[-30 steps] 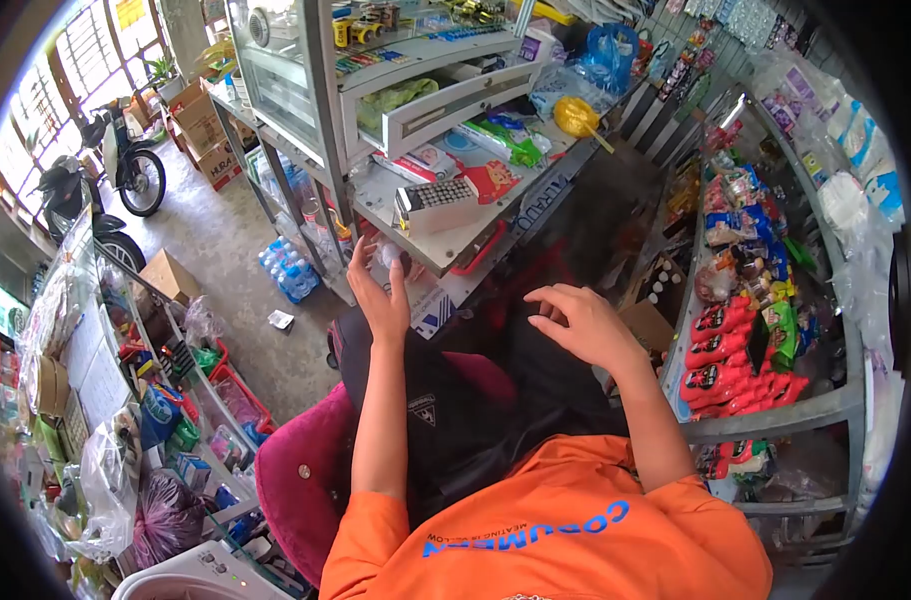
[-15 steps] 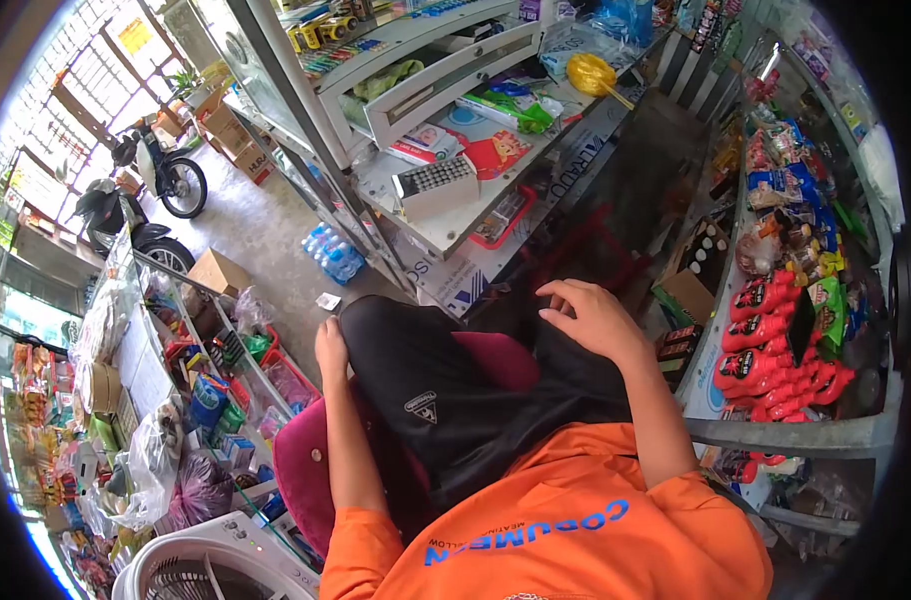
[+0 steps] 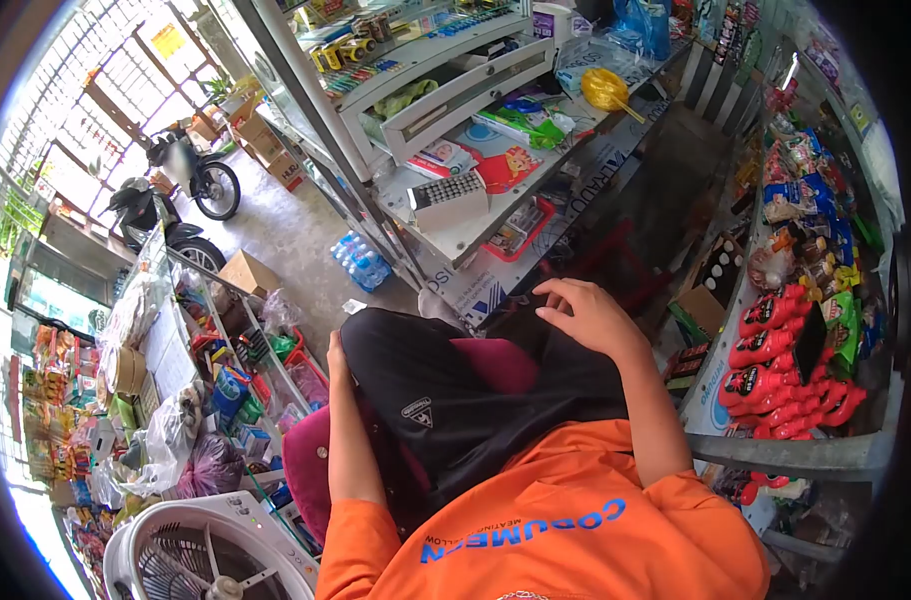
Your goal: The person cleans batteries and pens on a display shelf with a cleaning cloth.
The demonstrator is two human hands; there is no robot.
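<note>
My right hand [image 3: 587, 315] rests over my right knee, in black trousers [image 3: 475, 400]. Its fingers are loosely bent and apart, holding nothing. Along the outer side of my left knee lies my left hand [image 3: 338, 362]. It is seen edge-on, the fingers partly hidden; what shows looks extended against the leg, with no object in it. Beneath me is a dark red padded seat [image 3: 307, 465]. Ahead of my knees stands a counter with a drawer unit [image 3: 470, 95], and a white box of small dark-topped items [image 3: 449, 203] sits at the counter's corner.
Red bottles [image 3: 760, 350] and snack packets fill the shelf at right. A white fan [image 3: 210, 555] stands at lower left, near plastic bags [image 3: 175, 440]. Packed water bottles [image 3: 360, 262], a cardboard box [image 3: 250, 273] and motorbikes [image 3: 190, 180] are on the floor beyond.
The view has turned slightly, so the surroundings sit further right and more of the fan shows. My left hand now appears more edge-on at the knee; my right hand stays put.
</note>
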